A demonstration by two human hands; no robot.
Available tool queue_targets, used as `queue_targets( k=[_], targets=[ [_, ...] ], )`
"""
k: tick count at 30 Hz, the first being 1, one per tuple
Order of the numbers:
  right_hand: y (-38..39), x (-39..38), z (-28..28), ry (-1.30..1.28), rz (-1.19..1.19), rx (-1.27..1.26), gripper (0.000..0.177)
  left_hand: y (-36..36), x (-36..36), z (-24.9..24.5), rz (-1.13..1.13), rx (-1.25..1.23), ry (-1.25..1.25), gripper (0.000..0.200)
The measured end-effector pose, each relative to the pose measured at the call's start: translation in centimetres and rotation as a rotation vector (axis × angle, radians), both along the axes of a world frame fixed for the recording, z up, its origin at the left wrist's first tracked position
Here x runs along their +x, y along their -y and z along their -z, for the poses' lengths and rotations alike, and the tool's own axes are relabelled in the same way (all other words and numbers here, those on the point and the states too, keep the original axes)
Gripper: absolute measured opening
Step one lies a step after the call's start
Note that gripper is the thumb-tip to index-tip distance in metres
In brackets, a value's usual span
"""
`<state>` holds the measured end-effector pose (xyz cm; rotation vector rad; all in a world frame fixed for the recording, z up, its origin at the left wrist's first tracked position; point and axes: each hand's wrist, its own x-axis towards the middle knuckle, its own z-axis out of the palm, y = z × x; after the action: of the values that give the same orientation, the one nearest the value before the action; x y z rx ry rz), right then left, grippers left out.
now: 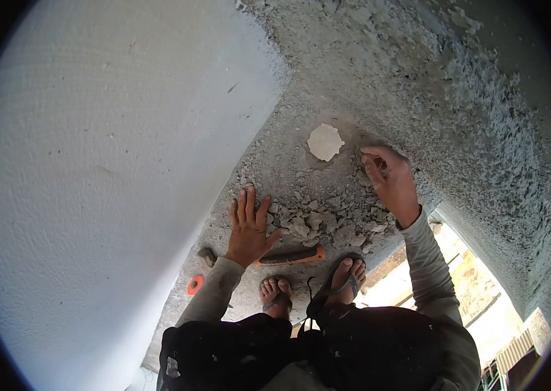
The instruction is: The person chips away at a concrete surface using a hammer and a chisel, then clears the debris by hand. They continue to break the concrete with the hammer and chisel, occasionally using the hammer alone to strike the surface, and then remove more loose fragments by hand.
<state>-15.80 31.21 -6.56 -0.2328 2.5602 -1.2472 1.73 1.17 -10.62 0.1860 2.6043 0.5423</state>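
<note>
My left hand (249,228) rests with its fingers spread on the gritty grey floor, left of a heap of broken rubble (327,221). At the right, my right hand (389,179) is held beside a pale round patch (325,142) in the floor, thumb and fingertips pinched together; whatever is between them is too small to make out. Just below the rubble lies a tool with a black and orange handle (290,256), near my feet. A round red-orange object (195,285) and a dark hammer-like head (206,255) are below and left of my left hand.
A smooth white wall (106,143) rises on the left, and a rough grey wall (471,156) on the right. My sandalled feet (347,274) stand below the rubble. Past an edge at the lower right, bright ground (474,280) shows farther down.
</note>
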Motion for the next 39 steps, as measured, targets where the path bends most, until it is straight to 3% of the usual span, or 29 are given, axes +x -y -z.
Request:
queue_targets(
  k=[3,5,10,15,24,28,31,33,39],
  targets=[
    [-1.0,2.6,-0.6,0.05,0.071,-0.04,0.02,-0.1,-0.1,-0.1,-0.007,0.0,0.017,0.094],
    [-1.8,4.6,0.2,-0.133,0.066,0.026,0.02,-0.1,-0.1,-0.2,-0.011,0.0,0.004,0.092],
    [-3.0,8.5,0.0,-0.163,0.077,0.141,0.029,-0.2,-0.2,-0.3,-0.02,-0.02,0.024,0.091],
    [-3.9,11.7,0.6,-0.094,0.129,0.311,0.062,-0.2,-0.4,-0.5,-0.006,-0.008,0.037,0.093],
    [-4.7,15.5,4.1,-0.207,0.179,0.274,0.091,-0.2,-0.3,-0.4,-0.01,-0.001,0.029,0.092],
    [-3.7,14.8,4.0,-0.17,0.204,0.258,0.096,-0.2,-0.1,-0.2,-0.006,-0.036,0.012,0.09],
    [-3.0,15.0,4.1,-0.15,0.156,0.222,0.096,-0.2,-0.1,-0.2,-0.007,-0.035,0.009,0.089],
    [-2.6,15.2,4.1,-0.155,0.05,0.373,0.092,-0.1,-0.1,-0.2,-0.007,-0.036,0.013,0.089],
    [-2.5,16.6,3.3,-0.16,-0.042,0.293,0.097,-0.1,-0.1,-0.2,0.013,-0.043,0.04,0.092]
  ],
)
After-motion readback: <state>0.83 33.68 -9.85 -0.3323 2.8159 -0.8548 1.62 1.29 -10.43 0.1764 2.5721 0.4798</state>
